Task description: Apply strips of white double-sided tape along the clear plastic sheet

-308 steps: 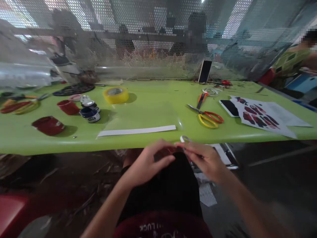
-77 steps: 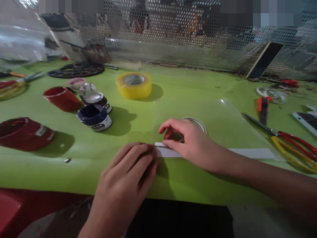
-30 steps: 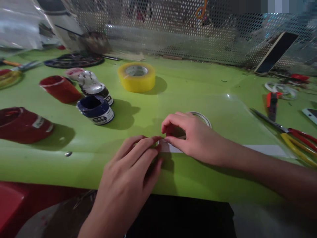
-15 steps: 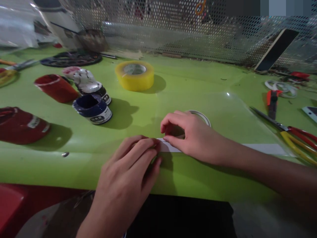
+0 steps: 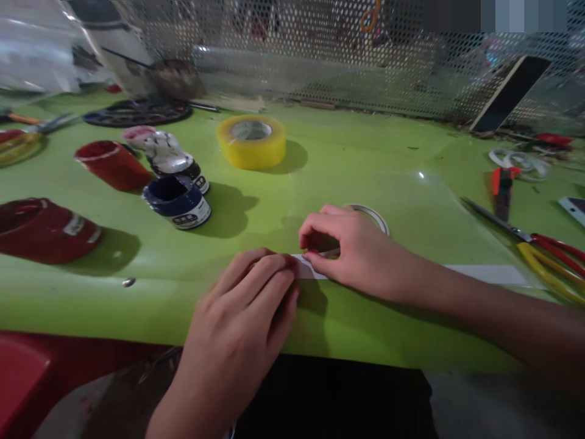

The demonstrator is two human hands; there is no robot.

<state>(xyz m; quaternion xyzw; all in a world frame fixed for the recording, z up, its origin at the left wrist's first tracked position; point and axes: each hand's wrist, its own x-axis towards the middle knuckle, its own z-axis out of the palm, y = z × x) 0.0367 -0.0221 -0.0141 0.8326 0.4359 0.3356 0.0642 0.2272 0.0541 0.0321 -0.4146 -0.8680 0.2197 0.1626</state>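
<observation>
A long white strip (image 5: pixel 487 274), seemingly paper, lies along the table's near side, passing under my right wrist. My left hand (image 5: pixel 249 311) has its fingers pressed together at the strip's left end, the fingertips against it. Just to the right, my right hand (image 5: pixel 350 244) rests over the strip, thumb and forefinger closed in a pinch; anything between the tips is too small to make out. A thin white ring (image 5: pixel 372 214), like a narrow tape roll, shows behind the right hand, partly hidden by it.
A yellow tape roll (image 5: pixel 251 152) stands beyond my hands. Leftward are a blue paint pot (image 5: pixel 180 207), a dark red pot (image 5: pixel 50 235) and an orange-red pot (image 5: pixel 112 167). Scissors (image 5: pixel 539 250) and a cutter knife (image 5: pixel 503 195) lie right. A perforated metal panel (image 5: pixel 320 55) bounds the back.
The view has shifted slightly, so the pots appear a little farther right. Both hands keep nearly the same place on the strip.
</observation>
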